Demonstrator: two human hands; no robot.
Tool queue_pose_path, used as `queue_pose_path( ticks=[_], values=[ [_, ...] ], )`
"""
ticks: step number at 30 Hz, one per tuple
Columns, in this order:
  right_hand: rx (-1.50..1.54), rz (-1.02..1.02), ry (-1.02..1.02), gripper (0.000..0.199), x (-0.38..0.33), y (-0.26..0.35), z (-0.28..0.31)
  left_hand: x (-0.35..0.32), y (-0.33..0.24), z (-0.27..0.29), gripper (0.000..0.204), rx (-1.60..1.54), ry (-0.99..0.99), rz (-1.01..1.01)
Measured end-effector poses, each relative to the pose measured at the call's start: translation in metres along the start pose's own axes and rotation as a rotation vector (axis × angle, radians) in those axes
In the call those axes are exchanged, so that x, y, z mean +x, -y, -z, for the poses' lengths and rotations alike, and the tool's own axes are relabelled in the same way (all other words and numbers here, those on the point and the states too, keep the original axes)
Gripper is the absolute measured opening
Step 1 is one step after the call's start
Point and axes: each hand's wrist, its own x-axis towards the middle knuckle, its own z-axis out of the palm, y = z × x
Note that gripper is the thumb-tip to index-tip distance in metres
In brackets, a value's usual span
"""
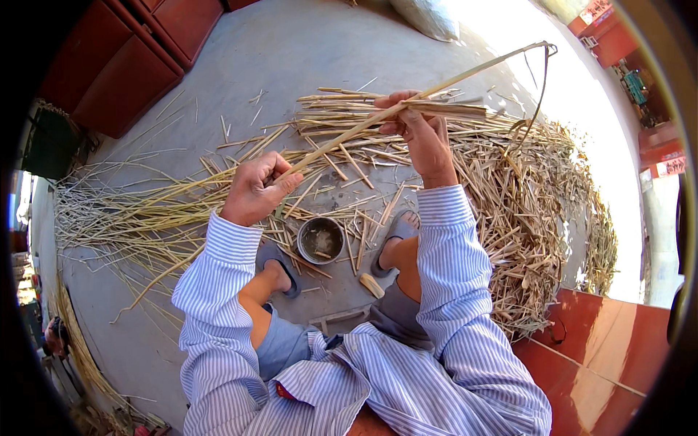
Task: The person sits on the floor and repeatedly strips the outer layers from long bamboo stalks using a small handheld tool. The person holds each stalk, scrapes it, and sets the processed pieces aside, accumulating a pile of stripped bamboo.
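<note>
A long dry stalk (349, 138) runs slantwise between my hands, from lower left to upper right. My left hand (251, 190) is closed round its lower end. Farther up, my right hand (427, 142) grips the same stalk, its thumb and fingers close to the shaft. A dry brownish husk strip (458, 110) sticks out to the right from that hand; whether it is still joined to the stalk is hidden by the fingers. The stalk's thin tip bends over at the upper right, and a narrow leaf dangles from it.
Between my slippered feet stands a round metal bowl (321, 240) with murky contents. Thin stalks (145, 207) lie spread at the left. Cut pieces and husks (520, 211) are heaped at the right. Red cabinets (123, 65) stand far left; a pale sack (429, 16) lies at the back.
</note>
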Motion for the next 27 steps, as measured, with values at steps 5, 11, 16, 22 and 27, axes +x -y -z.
queue_pose_path(
  ticks=[5, 11, 16, 22, 27],
  values=[
    [0.325, 0.067, 0.066, 0.025, 0.007, 0.007, 0.013, -0.002, 0.005, 0.006, 0.020, -0.057, 0.017, 0.057],
    [0.047, -0.008, -0.129, 0.025, 0.007, -0.005, 0.005, -0.001, 0.005, -0.010, 0.021, 0.310, -0.179, -0.222],
    [0.051, -0.047, -0.257, 0.025, 0.007, -0.013, -0.014, 0.014, 0.011, -0.029, 0.018, 0.643, -0.440, -0.521],
    [-0.073, -0.105, -0.380, 0.023, 0.012, -0.029, 0.007, 0.017, -0.016, -0.016, 0.016, 0.164, -0.658, -0.272],
    [-0.025, -0.160, -0.341, 0.022, 0.005, -0.021, 0.012, 0.033, -0.009, 0.026, 0.031, 0.302, -0.615, -0.107]
  ],
)
